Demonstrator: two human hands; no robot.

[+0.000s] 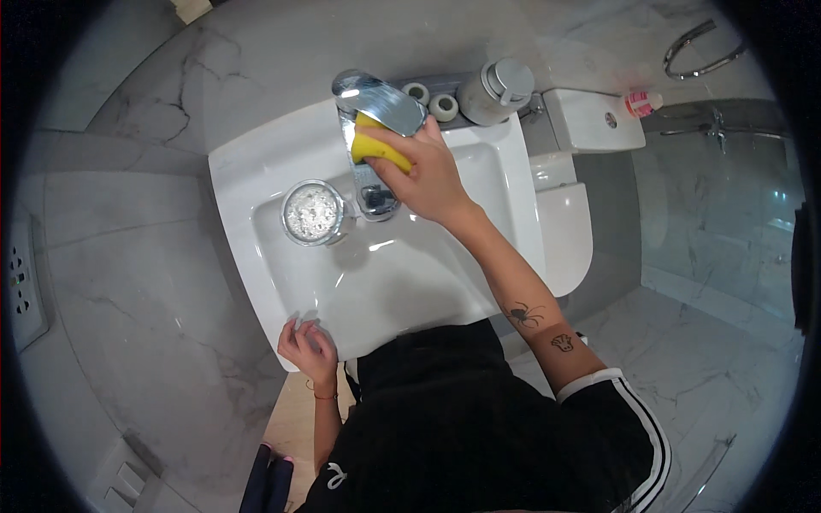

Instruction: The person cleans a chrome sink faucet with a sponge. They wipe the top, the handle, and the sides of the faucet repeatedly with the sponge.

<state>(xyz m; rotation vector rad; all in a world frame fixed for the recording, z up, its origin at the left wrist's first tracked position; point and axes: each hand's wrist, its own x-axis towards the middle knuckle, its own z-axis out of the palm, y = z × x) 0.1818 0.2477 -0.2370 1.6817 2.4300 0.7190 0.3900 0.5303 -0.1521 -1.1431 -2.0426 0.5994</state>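
Note:
A yellow sponge is gripped in my right hand, pressed against the neck of the chrome faucet just under its lever. Below them spreads the white sink basin. A clear glass mug full of foamy, bubbly water stands in the basin, left of the spout. My left hand rests by the sink's near left corner, its fingers loosely curled and apart with nothing in them.
Behind the faucet, a grey tray holds a soap dispenser and two small round holders. A white toilet stands to the right, with a pink-labelled bottle on its tank. Glass encloses a shower farther right.

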